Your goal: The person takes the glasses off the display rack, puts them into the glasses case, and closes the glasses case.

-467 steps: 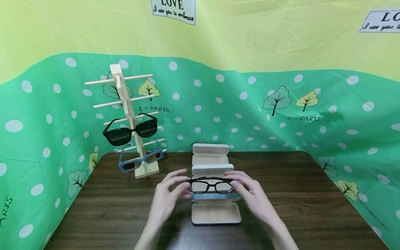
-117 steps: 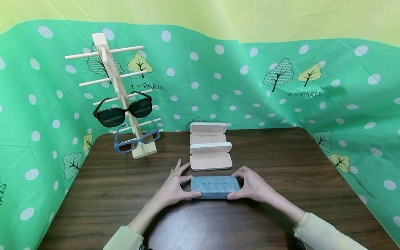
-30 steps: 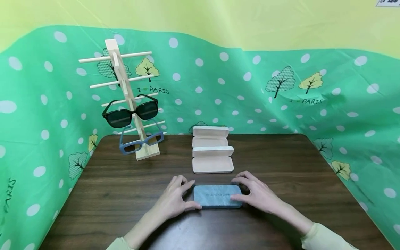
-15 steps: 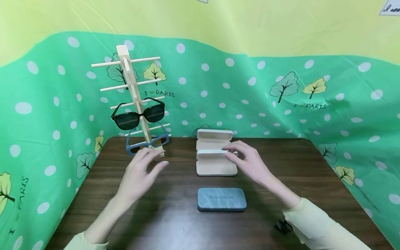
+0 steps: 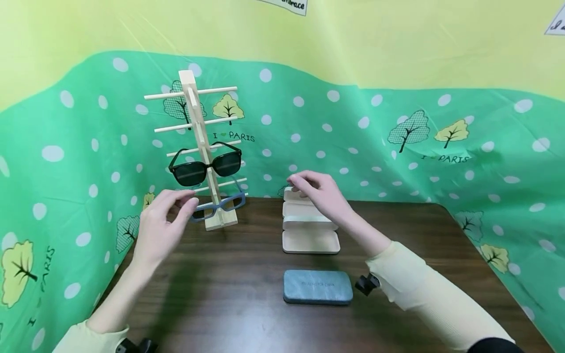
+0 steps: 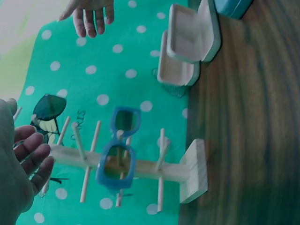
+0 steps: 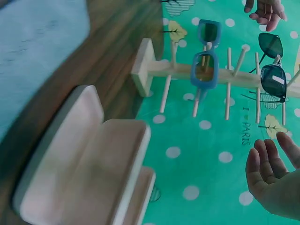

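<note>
My left hand (image 5: 161, 225) is raised at the left of a wooden glasses stand (image 5: 202, 132), its fingers loosely bent and holding nothing. Black sunglasses (image 5: 191, 174) hang on the stand's middle pegs. Below them sit blue-framed glasses (image 5: 234, 202), whose left end lies close to my left fingertips in the head view. My right hand (image 5: 324, 196) hovers in the air, overlapping the open eyeglass cases, with relaxed fingers and nothing in them. The right wrist view shows that hand (image 7: 276, 183) apart from the sunglasses (image 7: 273, 80).
A closed blue eyeglass case (image 5: 318, 287) lies on the dark wooden table (image 5: 247, 274) in front. Behind it, two open pale cases (image 5: 311, 241) stand one behind the other. A green and yellow printed cloth (image 5: 344, 137) backs the table.
The black-framed glasses held earlier are out of sight; the blue case, open then, is now closed. Both hands have left it, the left toward the stand, the right up over the open cases.
</note>
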Tool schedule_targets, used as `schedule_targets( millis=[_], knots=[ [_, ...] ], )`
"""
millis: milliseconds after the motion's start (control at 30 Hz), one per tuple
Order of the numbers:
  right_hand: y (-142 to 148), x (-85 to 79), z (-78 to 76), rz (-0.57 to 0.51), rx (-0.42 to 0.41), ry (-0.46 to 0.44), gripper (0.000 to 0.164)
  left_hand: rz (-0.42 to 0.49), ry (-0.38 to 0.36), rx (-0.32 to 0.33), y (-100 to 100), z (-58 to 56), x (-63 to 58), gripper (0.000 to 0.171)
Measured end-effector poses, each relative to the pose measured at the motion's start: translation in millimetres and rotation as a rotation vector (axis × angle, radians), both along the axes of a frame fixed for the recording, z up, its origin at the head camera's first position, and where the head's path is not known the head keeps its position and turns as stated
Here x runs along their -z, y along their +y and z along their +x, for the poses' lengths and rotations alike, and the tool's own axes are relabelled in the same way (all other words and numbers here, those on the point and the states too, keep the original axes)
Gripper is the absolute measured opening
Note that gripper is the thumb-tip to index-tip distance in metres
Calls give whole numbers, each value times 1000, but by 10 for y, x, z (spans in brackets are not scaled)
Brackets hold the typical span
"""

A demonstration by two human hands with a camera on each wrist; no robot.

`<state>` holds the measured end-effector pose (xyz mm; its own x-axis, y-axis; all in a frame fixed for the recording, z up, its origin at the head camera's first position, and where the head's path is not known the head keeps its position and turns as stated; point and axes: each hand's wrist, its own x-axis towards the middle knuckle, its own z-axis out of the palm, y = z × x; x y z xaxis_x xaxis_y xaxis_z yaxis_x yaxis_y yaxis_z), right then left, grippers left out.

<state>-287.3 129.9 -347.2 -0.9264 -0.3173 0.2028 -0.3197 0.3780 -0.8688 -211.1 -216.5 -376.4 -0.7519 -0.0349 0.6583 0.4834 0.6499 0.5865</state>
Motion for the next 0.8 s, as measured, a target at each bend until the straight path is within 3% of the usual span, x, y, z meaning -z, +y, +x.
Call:
schedule_targets(
  millis=[233, 533, 633, 800],
  knots=[
    [-318, -151, -201, -59, -34, -67, 37, 94, -51, -89, -129, -52, -178, 19],
    [-687, -296, -429, -83, -41, -133, 46, 244, -165, -197, -283, -108, -298, 31],
    [-771, -330, -488, -80, -46, -151, 46, 263, -238, -208, -321, -142, -319, 37],
    [-896, -360, -569, -67, -33, -176, 46, 270, -332, -172, -355, -227, -330, 47]
  ],
)
